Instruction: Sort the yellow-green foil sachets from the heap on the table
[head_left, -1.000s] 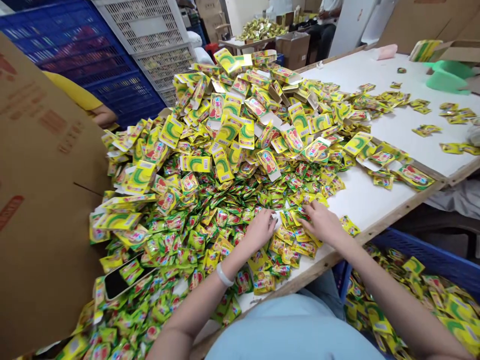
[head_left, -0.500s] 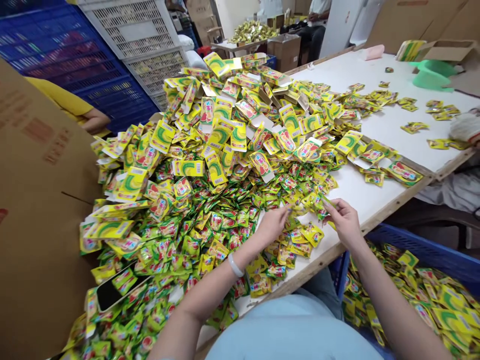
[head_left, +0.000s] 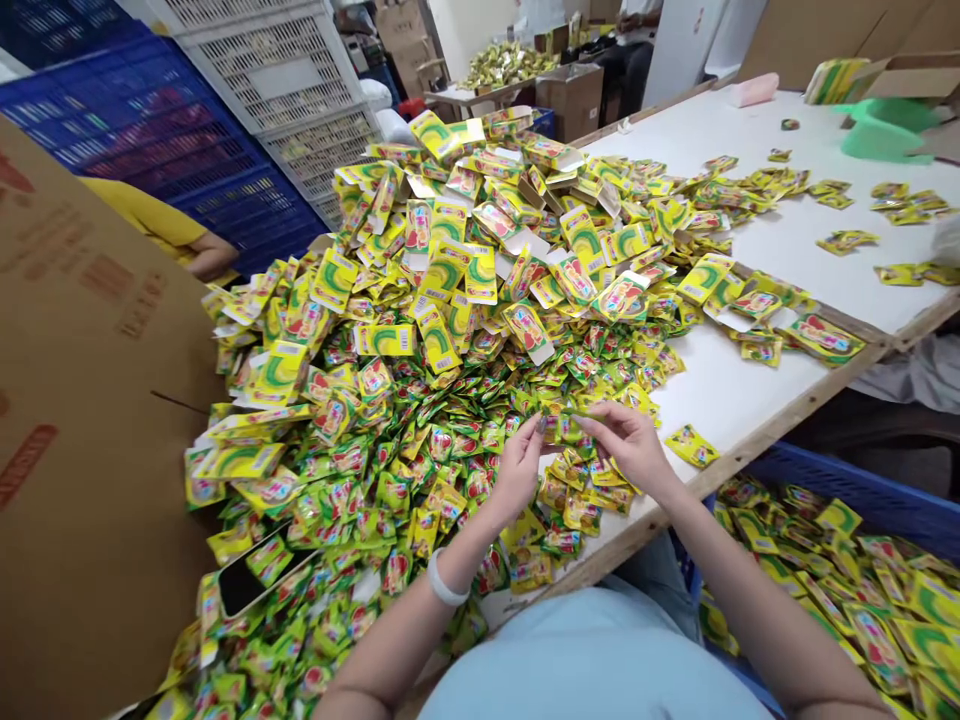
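Both hands [head_left: 574, 450] apparently pinching small sachets [head_left: 564, 428], heaped packets [head_left: 420, 330]

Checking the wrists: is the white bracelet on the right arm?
No, the white bracelet circles the wrist below the left hand.

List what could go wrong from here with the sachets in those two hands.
1. The left hand and right hand pinch a few sachets by the fingertips only; one could slip back into the pile and be lost among lookalikes.
2. Loose sachets lie by the table edge; a sweeping forearm may knock them into the blue crate below.
3. The phone lies half buried and could get dragged along.
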